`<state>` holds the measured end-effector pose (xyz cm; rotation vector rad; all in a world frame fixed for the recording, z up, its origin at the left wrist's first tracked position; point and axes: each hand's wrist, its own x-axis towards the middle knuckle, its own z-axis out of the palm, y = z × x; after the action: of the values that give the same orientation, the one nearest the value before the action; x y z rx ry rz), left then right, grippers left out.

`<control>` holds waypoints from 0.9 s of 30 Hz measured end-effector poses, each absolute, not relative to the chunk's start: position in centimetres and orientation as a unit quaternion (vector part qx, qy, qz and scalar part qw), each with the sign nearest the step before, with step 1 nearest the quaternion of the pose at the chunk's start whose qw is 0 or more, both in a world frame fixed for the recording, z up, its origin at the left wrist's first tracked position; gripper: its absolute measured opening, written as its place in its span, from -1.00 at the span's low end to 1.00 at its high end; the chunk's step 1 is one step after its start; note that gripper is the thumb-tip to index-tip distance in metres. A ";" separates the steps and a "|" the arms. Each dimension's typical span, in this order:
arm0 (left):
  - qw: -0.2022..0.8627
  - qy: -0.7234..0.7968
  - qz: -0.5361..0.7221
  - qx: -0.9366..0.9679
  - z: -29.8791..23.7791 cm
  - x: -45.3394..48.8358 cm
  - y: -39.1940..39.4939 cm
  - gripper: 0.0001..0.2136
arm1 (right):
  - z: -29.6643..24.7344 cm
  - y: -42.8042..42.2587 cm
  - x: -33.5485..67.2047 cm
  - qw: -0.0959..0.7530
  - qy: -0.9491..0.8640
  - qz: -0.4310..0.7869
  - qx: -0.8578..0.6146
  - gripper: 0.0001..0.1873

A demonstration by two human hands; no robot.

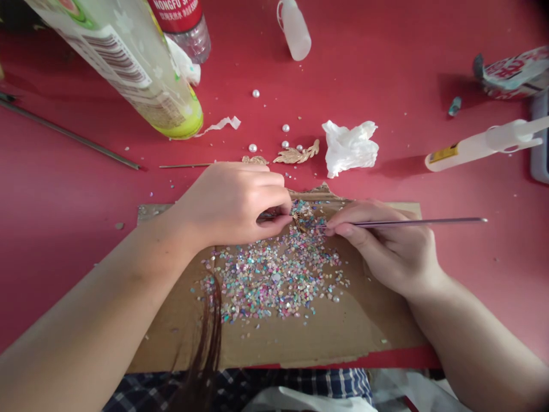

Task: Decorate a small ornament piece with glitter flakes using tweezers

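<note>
My left hand pinches a small gold-coloured ornament between thumb and forefinger, just above a piece of cardboard. Most of that ornament is hidden by the fingers and by chips around it. In my right hand is a thin purplish metal rod, gripped near its working end, whose tip reaches toward the ornament from the right. Under and in front of both hands, a spread of tiny multicoloured shell-like chips covers the middle of the cardboard.
Beyond the cardboard lie gold leaf-shaped pieces, several white pearl beads and a crumpled white tissue. A tall green-bottomed bottle stands at left. Small white squeeze bottles and a crumpled packet lie farther out. Hair hangs over the cardboard.
</note>
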<state>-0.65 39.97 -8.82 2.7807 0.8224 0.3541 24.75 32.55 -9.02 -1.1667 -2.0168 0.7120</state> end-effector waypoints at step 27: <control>0.107 0.282 0.117 0.946 -8.8 -0.6 40.0 -0.68 | -9.0 32.6 24.7 0.337 -0.781 0.270 -0.450 -0.87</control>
<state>-0.61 39.97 -8.82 2.7851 0.8292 0.3445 24.72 32.57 -9.03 -1.1742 -2.0371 0.7049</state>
